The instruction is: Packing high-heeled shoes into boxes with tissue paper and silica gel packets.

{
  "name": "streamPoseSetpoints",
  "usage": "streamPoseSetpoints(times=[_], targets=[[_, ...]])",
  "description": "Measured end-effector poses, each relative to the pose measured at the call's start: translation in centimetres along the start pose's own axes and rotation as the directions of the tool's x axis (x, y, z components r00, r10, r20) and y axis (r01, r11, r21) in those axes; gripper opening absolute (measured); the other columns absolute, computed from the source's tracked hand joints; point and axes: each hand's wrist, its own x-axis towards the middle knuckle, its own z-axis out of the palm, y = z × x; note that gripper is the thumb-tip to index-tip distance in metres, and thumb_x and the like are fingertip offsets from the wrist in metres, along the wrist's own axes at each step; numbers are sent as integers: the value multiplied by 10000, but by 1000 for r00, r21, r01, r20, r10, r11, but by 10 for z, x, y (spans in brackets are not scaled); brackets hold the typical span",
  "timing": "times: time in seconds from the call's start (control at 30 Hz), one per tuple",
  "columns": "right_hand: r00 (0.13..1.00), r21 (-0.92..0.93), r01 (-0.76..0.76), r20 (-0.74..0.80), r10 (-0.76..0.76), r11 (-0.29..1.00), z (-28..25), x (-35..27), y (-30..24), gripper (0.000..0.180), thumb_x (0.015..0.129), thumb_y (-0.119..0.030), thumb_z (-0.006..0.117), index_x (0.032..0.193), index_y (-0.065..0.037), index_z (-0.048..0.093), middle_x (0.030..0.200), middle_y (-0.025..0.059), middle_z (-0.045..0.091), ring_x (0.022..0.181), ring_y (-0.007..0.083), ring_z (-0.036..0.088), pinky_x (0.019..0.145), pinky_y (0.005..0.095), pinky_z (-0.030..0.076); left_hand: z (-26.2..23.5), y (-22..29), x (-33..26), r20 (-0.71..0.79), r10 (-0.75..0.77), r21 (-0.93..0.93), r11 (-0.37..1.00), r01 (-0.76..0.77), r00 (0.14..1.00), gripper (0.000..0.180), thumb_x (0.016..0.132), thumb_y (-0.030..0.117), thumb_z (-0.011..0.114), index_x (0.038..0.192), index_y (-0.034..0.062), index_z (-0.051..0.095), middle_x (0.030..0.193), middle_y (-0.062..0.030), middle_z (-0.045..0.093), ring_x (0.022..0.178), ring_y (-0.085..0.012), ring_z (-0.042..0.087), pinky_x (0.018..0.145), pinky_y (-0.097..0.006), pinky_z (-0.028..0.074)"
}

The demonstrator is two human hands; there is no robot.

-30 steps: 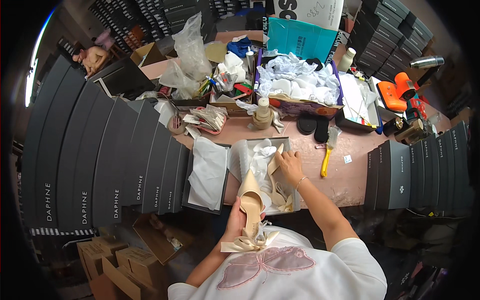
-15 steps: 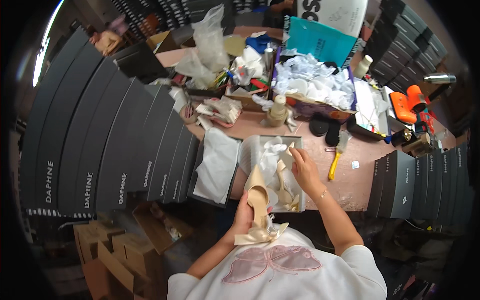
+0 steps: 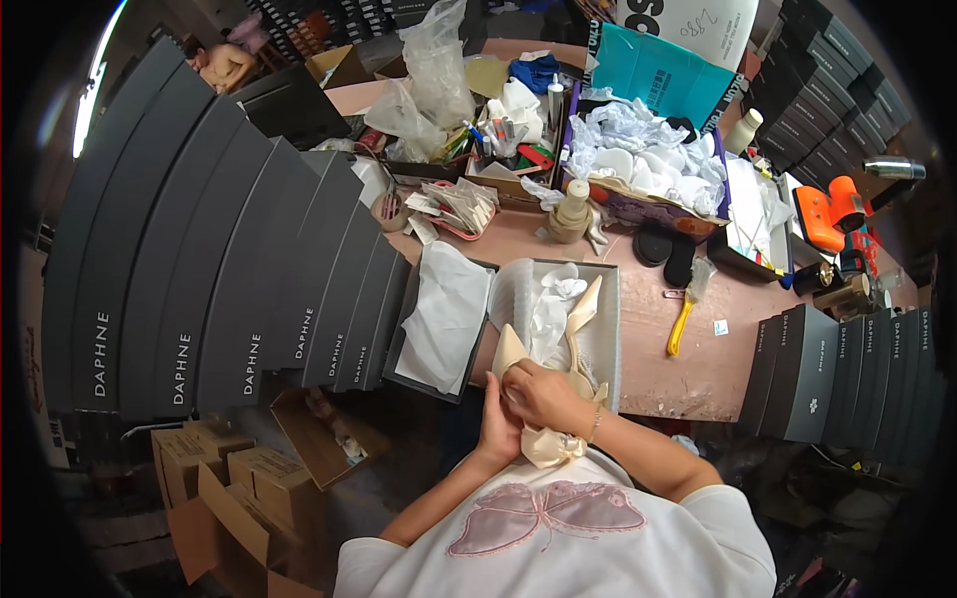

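Note:
A beige pointed shoe (image 3: 509, 345) with a satin bow (image 3: 551, 448) is held close to my front. My left hand (image 3: 497, 424) is closed round its side. My right hand (image 3: 548, 399) lies across the top with bent fingers pressed at the shoe's opening; the fingertips are partly hidden. Just beyond, an open grey shoebox (image 3: 615, 334) holds the matching shoe (image 3: 584, 307), lying on its side beside crumpled white paper (image 3: 554, 299) and a ribbed translucent sheet (image 3: 509, 289). Left of it sits a dark box lid (image 3: 396, 371) lined with white tissue (image 3: 439, 314).
Dark shoeboxes (image 3: 214, 289) are stacked at the left, more (image 3: 797, 369) at the right. Behind are a carton of crumpled paper (image 3: 648, 159), a glue bottle (image 3: 570, 212), black round pads (image 3: 653, 246) and a yellow-handled brush (image 3: 680, 324). Brown cartons (image 3: 269, 483) stand below left.
My right hand has left the shoe in the box and come down onto the held shoe. The shoe in the box now lies with its toe up toward the far right corner.

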Motion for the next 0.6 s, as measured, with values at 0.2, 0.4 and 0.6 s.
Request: streamPoseSetpoints(times=[0.2, 0.4, 0.6], targets=[[988, 113, 52, 139, -67, 992, -2, 0, -2, 209, 766, -226, 658, 892, -59, 650, 856, 111, 623, 787, 301, 623, 669, 391, 505, -10, 13, 2, -45, -147, -8, 989, 147, 988, 636, 884, 649, 408, 1228, 121, 493, 1126, -69, 571, 1045, -211, 568, 899, -374, 470], [993, -107, 114, 18, -113, 988, 6, 27, 21, 115, 745, -137, 640, 826, -55, 644, 829, 94, 610, 767, 285, 598, 664, 393, 481, -3, 18, 12, 22, -59, -230, 971, 62, 998, 531, 942, 482, 436, 1311, 103, 383, 1221, -91, 528, 1070, -231, 568, 878, -381, 485], [992, -597, -99, -118, 36, 796, -48, 80, 102, 157, 793, -161, 588, 915, -89, 657, 1184, 133, 542, 1145, 312, 481, 946, 494, 369, -16, 29, 12, -64, -90, 116, 989, 97, 994, 368, 914, 160, 478, 1255, 33, 422, 1139, -152, 580, 930, -224, 619, 769, -357, 535]])
